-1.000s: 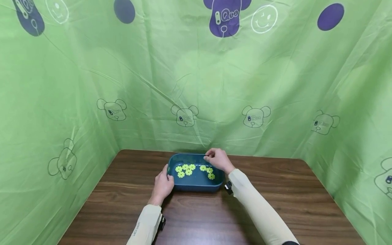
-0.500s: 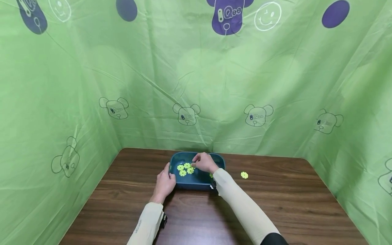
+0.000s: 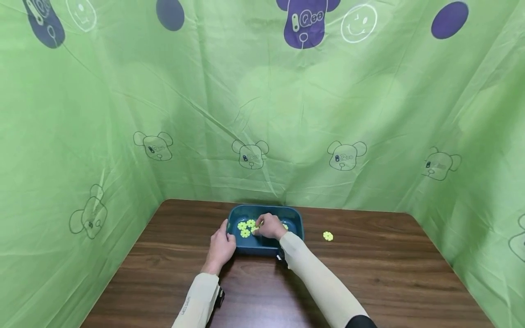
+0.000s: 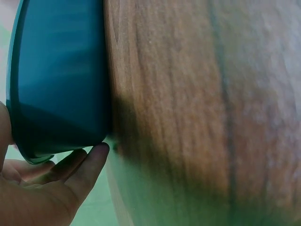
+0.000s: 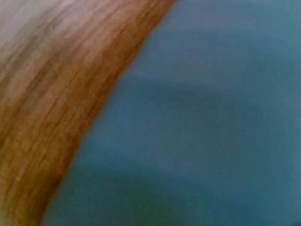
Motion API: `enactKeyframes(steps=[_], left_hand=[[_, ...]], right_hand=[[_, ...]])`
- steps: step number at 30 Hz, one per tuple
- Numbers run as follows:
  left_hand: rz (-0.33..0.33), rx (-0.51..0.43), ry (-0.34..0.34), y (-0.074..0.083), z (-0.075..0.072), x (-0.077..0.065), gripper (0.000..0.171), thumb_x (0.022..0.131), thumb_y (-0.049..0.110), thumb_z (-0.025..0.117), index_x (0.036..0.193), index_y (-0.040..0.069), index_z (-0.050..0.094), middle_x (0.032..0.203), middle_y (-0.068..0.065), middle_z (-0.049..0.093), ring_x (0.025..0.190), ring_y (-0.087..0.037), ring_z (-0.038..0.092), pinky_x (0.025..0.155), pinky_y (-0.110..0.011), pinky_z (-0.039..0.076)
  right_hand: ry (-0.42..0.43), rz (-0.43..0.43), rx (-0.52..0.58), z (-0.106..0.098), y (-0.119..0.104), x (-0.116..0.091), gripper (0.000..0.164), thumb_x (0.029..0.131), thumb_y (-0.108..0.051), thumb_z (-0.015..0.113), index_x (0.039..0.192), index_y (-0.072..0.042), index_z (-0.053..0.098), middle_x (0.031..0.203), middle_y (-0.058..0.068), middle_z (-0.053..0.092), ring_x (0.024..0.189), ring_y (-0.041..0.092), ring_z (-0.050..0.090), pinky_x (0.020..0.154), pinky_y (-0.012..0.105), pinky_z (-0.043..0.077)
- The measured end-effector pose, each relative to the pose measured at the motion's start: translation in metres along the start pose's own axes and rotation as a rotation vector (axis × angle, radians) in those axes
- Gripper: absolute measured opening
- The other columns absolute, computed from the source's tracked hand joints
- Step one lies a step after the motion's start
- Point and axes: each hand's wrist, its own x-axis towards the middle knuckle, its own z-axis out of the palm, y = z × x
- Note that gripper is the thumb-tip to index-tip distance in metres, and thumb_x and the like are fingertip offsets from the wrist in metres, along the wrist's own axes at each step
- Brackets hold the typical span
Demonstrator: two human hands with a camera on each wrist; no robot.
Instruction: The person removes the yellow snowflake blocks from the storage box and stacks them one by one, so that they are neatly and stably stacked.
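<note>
A dark blue rectangular basin (image 3: 257, 250) stands on the wooden table in the head view. My left hand (image 3: 220, 248) holds its left end, and in the left wrist view the fingers (image 4: 89, 169) lie against the basin's outer wall. Inside the basin, my right hand (image 3: 270, 226) has bent fingers down at a cluster of yellow flower-shaped pieces (image 3: 244, 233). The fingertips touch or nearly touch a piece (image 3: 254, 230); whether they pinch it is unclear. Another yellow piece (image 3: 285, 226) is partly hidden behind the right hand. The right wrist view shows only blurred blue basin and wood.
One yellow flower-shaped piece (image 3: 327, 236) lies on the table (image 3: 369, 264) to the right of the basin. A green printed curtain (image 3: 295, 182) hangs behind the table and along both sides.
My right hand has moved left from the basin's back right rim, then lower towards the left cluster. The piece on the table now shows beside the sleeve. My left hand keeps its hold.
</note>
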Motion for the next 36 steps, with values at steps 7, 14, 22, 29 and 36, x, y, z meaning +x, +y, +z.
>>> enactKeyframes(steps=[7,14,22,29,36], left_hand=[[0.021,-0.005,0.017,-0.0016,-0.0003,0.0021,0.058,0.096,0.010,0.050,0.152,-0.003,0.040,0.146,-0.030,0.052,0.133,-0.044,0.052,0.109,-0.057,0.043],[0.004,-0.016,0.003,-0.0017,-0.0014,0.0007,0.060,0.096,0.012,0.049,0.154,-0.002,0.038,0.147,-0.030,0.050,0.135,-0.044,0.051,0.110,-0.057,0.042],[-0.017,-0.008,-0.015,-0.0021,-0.0013,-0.0025,0.059,0.097,0.012,0.047,0.154,-0.002,0.037,0.149,-0.031,0.048,0.136,-0.045,0.049,0.110,-0.059,0.041],[-0.019,-0.012,-0.011,-0.0023,0.0006,-0.0031,0.059,0.098,0.013,0.047,0.154,-0.002,0.037,0.148,-0.031,0.049,0.135,-0.044,0.050,0.110,-0.058,0.041],[-0.005,-0.011,0.007,-0.0014,0.0019,-0.0011,0.058,0.097,0.012,0.048,0.153,-0.002,0.039,0.145,-0.031,0.051,0.133,-0.045,0.052,0.109,-0.057,0.043]], right_hand=[[0.013,0.010,-0.017,0.0019,-0.0020,0.0015,0.024,0.085,-0.022,0.082,0.102,-0.008,0.074,0.105,0.005,0.071,0.091,0.019,0.061,0.084,0.039,0.054],[0.011,-0.001,-0.041,0.0034,-0.0031,0.0008,0.024,0.083,-0.020,0.083,0.101,-0.006,0.074,0.104,0.008,0.072,0.086,0.019,0.061,0.083,0.038,0.054],[-0.002,0.004,-0.070,0.0066,-0.0011,0.0002,0.021,0.084,-0.021,0.083,0.100,-0.009,0.075,0.108,0.007,0.071,0.096,0.023,0.063,0.087,0.042,0.055],[-0.009,-0.018,-0.142,0.0063,-0.0031,-0.0019,0.023,0.086,-0.022,0.081,0.103,-0.009,0.074,0.113,0.008,0.071,0.102,0.026,0.065,0.088,0.043,0.055],[-0.033,-0.010,-0.203,0.0029,-0.0063,-0.0040,0.022,0.089,-0.024,0.078,0.101,-0.009,0.069,0.108,0.005,0.068,0.096,0.023,0.063,0.084,0.042,0.054]])
